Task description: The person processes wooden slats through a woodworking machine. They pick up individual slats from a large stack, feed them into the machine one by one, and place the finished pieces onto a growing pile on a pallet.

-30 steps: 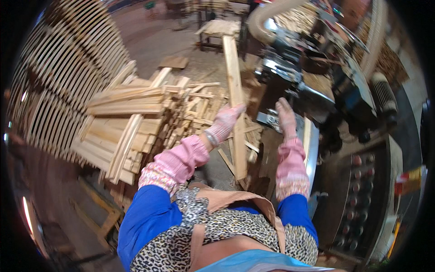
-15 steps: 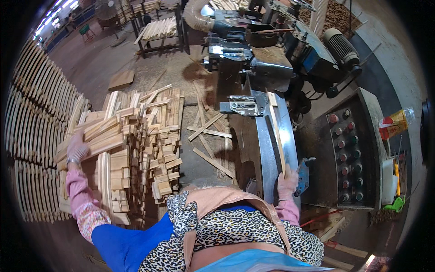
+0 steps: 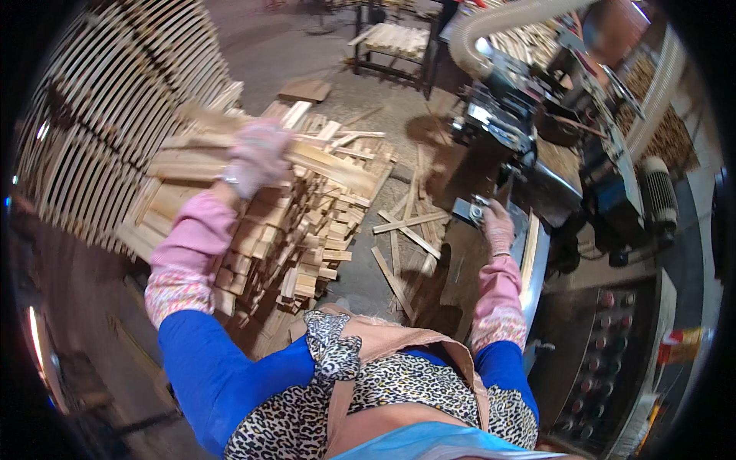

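Head view. Left hand (image 3: 257, 157), gloved and blurred, is clenched around a bundle of long wooden slats (image 3: 322, 161) and holds them above the stack of cut slats (image 3: 284, 238) piled on the floor to the person's left. The held slats run roughly level, their ends pointing toward the machine (image 3: 537, 138).

Right hand (image 3: 498, 228), also gloved, rests at the near edge of the machine's metal table (image 3: 533, 253), just beside a small metal bracket (image 3: 471, 211); whether its fingers grip anything I cannot tell.

Loose slats (image 3: 402, 230) lie scattered on the floor between stack and machine. A control panel with round buttons (image 3: 606, 345) sits at the right. A curved rack of slats (image 3: 100, 146) stands far left.
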`<state>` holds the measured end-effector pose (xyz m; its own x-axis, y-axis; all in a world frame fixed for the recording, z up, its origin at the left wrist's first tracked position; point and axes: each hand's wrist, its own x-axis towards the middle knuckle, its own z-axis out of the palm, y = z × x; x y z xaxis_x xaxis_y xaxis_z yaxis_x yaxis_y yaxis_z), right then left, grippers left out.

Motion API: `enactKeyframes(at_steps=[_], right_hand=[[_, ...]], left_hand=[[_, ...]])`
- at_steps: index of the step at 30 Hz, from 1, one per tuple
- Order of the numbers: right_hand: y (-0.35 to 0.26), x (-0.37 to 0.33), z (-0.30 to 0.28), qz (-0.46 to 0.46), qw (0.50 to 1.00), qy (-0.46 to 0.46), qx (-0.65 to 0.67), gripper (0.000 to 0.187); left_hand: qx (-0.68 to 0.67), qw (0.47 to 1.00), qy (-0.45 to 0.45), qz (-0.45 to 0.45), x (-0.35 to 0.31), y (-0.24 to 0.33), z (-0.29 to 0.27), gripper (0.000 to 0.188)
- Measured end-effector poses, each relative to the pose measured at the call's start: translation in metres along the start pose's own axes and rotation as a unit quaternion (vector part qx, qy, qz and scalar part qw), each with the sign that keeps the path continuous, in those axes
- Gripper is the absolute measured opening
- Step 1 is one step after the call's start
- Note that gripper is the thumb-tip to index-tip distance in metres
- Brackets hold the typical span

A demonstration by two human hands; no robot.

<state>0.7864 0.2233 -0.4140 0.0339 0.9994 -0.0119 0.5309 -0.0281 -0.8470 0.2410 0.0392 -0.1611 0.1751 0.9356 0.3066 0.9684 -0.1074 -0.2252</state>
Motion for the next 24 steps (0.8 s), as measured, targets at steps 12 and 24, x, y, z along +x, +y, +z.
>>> enactKeyframes(at_steps=[12, 24], right_hand=[[-0.042, -0.182, 0.011, -0.027, 0.991, -0.042, 0.126, 0.06], [0.117, -0.246, -0.078, -0.022, 0.865, 0.245, -0.438, 0.026]], left_hand=[[-0.025, 0.999, 0.042, 0.001, -0.033, -0.008, 0.018, 0.046], [0.048, 0.986, -0.08, -0.135, -0.167, -0.146, 0.081, 0.083]])
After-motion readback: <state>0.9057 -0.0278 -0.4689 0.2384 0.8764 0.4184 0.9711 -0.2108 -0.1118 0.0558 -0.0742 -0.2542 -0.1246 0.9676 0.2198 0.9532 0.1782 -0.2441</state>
